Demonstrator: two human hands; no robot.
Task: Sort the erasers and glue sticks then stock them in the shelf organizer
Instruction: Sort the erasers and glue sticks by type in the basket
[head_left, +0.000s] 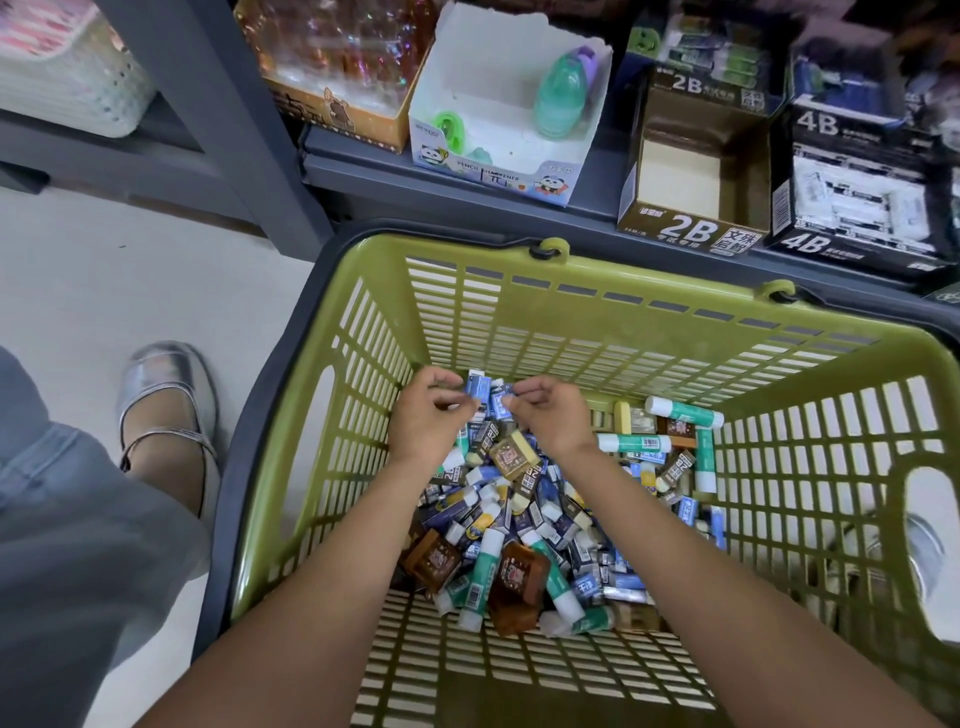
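Nearest, a mixed heap of small wrapped erasers and green-and-white glue sticks (524, 514) covers the floor of the olive slotted plastic basket (644, 317). Beyond it, the left hand (426, 415) and right hand (550, 415) curl onto small blue-wrapped erasers (485, 397), apparently pinching them together; sorting is under way. Next comes a lift clear of the high far wall toward the empty brown 2B carton (691, 182) on the shelf.
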